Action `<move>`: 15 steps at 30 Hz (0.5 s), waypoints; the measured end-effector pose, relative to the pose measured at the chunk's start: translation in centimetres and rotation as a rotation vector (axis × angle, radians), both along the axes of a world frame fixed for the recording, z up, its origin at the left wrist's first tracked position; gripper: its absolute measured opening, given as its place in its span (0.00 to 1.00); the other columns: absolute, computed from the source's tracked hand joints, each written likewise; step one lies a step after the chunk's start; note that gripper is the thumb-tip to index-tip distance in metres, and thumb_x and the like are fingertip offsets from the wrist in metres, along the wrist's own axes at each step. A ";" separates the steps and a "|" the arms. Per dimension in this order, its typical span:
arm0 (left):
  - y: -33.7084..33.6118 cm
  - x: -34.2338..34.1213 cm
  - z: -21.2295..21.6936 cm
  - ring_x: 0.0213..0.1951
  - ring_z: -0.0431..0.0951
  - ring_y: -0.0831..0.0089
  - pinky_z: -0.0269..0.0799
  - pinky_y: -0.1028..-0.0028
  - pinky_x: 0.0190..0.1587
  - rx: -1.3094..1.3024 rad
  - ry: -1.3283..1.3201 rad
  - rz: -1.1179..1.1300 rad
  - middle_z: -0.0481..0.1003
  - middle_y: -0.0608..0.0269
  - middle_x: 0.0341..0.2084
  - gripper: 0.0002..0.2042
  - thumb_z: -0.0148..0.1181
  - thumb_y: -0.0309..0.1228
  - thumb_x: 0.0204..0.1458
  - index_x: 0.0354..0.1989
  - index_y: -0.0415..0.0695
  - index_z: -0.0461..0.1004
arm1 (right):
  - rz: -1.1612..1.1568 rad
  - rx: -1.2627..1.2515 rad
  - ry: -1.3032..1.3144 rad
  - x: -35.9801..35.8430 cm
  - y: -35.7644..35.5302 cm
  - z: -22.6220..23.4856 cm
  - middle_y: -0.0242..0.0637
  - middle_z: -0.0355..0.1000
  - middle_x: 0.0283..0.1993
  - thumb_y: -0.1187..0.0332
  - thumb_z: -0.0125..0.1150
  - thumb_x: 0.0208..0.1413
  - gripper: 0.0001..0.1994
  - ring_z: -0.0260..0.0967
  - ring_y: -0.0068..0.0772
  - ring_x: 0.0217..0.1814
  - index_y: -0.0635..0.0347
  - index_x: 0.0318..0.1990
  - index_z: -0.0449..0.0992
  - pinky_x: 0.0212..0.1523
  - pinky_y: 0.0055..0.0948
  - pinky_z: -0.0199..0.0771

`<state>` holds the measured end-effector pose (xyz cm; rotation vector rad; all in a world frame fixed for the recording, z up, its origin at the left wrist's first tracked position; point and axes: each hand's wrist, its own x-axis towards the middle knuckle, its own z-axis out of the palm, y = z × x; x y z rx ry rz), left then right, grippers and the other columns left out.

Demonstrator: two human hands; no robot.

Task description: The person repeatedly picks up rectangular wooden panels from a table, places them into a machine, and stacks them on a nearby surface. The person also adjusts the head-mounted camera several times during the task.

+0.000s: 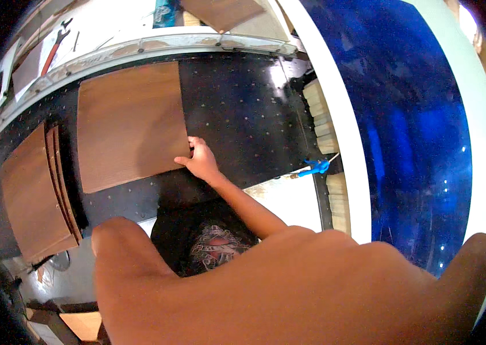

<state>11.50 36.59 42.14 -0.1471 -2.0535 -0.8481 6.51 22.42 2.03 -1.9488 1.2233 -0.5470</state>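
Note:
A large flat brown sheet (131,126), like cardboard or fibreboard, lies on a black dotted table (237,115). At its near right corner is my right hand (201,162), thumb on the near edge and fingers bent at the right edge; the hand is closed on the corner. Bare skin (289,293), very close to the camera, fills the lower part of the view; it seems to be my left hand or arm, but its fingers cannot be made out. Left of the sheet stands a stack of similar brown sheets (36,198), their edges slightly fanned.
A white-framed machine part with a glossy blue panel (409,132) borders the right side. A blue air gun (316,167) hangs near the table's right end. Beyond the rear rail (156,46) lie a wrench (53,54) with a red handle and another brown sheet (225,12).

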 end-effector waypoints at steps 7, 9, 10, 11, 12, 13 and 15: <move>0.4 0.1 -0.2 0.50 0.84 0.59 0.76 0.62 0.55 0.002 -0.044 0.090 0.82 0.47 0.48 0.18 0.53 0.25 0.58 0.58 0.38 0.73 | -0.024 -0.050 -0.049 0.1 0.0 -0.6 0.43 0.75 0.51 0.68 0.80 0.45 0.31 0.77 0.39 0.48 0.62 0.58 0.75 0.51 0.37 0.78; 0.4 0.1 -0.1 0.50 0.84 0.59 0.77 0.63 0.54 0.004 -0.058 0.123 0.82 0.47 0.47 0.18 0.53 0.24 0.58 0.57 0.38 0.74 | -0.019 -0.033 -0.125 0.0 0.1 -0.8 0.44 0.76 0.50 0.68 0.79 0.46 0.29 0.77 0.40 0.48 0.63 0.57 0.76 0.52 0.37 0.78; 0.3 0.1 -0.1 0.50 0.84 0.59 0.77 0.63 0.54 0.007 -0.059 0.130 0.82 0.47 0.47 0.18 0.53 0.23 0.57 0.57 0.38 0.74 | -0.018 0.036 -0.105 -0.1 0.2 -0.8 0.44 0.76 0.50 0.69 0.79 0.46 0.29 0.77 0.40 0.48 0.63 0.57 0.76 0.52 0.37 0.78; 0.1 0.3 0.0 0.50 0.84 0.60 0.77 0.64 0.54 0.002 -0.061 0.136 0.82 0.47 0.47 0.18 0.52 0.22 0.57 0.57 0.38 0.74 | -0.035 0.043 -0.108 -0.1 0.1 -0.9 0.45 0.76 0.50 0.69 0.79 0.46 0.29 0.77 0.40 0.49 0.64 0.57 0.76 0.52 0.36 0.78; -0.1 0.6 0.0 0.50 0.84 0.60 0.77 0.64 0.54 -0.003 -0.069 0.143 0.82 0.48 0.47 0.18 0.52 0.22 0.57 0.56 0.38 0.74 | -0.065 0.029 -0.123 -0.1 0.0 -1.1 0.45 0.77 0.50 0.69 0.79 0.47 0.28 0.77 0.39 0.49 0.64 0.57 0.76 0.52 0.36 0.78; -0.2 0.8 0.2 0.50 0.84 0.60 0.77 0.64 0.54 -0.007 -0.072 0.151 0.82 0.48 0.47 0.18 0.52 0.21 0.56 0.56 0.38 0.75 | -0.097 0.019 -0.018 -0.1 -0.1 -1.1 0.45 0.76 0.50 0.70 0.79 0.47 0.28 0.77 0.39 0.48 0.63 0.57 0.76 0.51 0.36 0.78; -0.2 1.2 0.5 0.49 0.84 0.60 0.78 0.65 0.53 0.012 -0.071 0.198 0.82 0.48 0.46 0.18 0.52 0.20 0.56 0.56 0.38 0.75 | -0.077 -0.026 -0.034 -0.1 -0.1 -1.3 0.45 0.75 0.50 0.70 0.79 0.47 0.28 0.77 0.39 0.47 0.63 0.57 0.76 0.50 0.36 0.78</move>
